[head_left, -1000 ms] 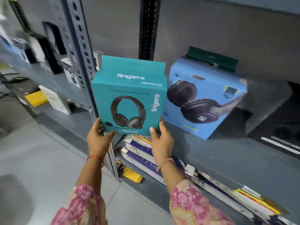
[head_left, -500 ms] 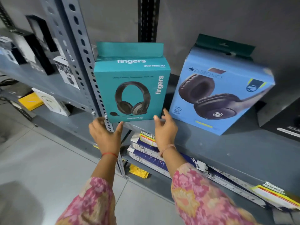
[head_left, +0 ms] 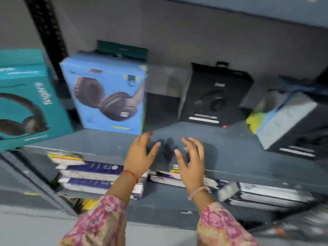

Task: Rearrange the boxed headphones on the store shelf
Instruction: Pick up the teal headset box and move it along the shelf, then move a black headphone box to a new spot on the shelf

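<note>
The teal headphone box [head_left: 26, 103] stands on the grey shelf [head_left: 230, 150] at the far left. Right of it leans a light blue headphone box [head_left: 106, 96], then a black headphone box [head_left: 214, 96] further back, and a grey-and-black box [head_left: 291, 125] at the right. My left hand [head_left: 140, 155] and my right hand [head_left: 191, 158] hover over the shelf's front edge, fingers spread, holding nothing, just right of and below the blue box. The picture is blurred by motion.
A lower shelf [head_left: 159, 201] holds flat white-and-purple boxes [head_left: 92, 176] stacked under my hands. A perforated metal upright [head_left: 48, 32] rises between the teal and blue boxes. Something yellow [head_left: 255, 119] lies by the grey box. Bare shelf lies between the blue and black boxes.
Both hands let go of the teal box, now standing at the left, and moved right to the shelf front by the blue box. My view swung right.
</note>
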Action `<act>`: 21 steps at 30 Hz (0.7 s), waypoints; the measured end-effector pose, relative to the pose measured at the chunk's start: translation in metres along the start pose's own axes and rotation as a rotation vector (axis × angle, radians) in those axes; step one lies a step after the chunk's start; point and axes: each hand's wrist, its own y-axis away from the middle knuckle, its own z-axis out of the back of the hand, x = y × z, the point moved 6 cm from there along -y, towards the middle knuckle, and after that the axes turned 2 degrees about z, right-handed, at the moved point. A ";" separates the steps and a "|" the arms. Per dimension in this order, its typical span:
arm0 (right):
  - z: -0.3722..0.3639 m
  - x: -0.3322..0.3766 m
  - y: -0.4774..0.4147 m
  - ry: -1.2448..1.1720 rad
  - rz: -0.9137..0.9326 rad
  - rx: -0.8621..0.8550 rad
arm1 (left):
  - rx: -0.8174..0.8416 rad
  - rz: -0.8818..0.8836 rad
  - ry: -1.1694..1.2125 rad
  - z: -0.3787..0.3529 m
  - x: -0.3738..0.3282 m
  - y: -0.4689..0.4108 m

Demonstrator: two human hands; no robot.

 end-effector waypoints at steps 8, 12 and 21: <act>0.217 -0.137 -0.036 0.123 -0.241 -0.459 | 0.130 0.199 0.242 -0.190 -0.098 -0.011; 0.320 -0.189 -0.069 0.062 -0.375 -0.760 | 0.264 0.330 0.416 -0.261 -0.145 -0.020; 0.382 -0.243 -0.085 -0.132 -0.476 -0.431 | 0.503 0.274 0.454 -0.332 -0.237 -0.018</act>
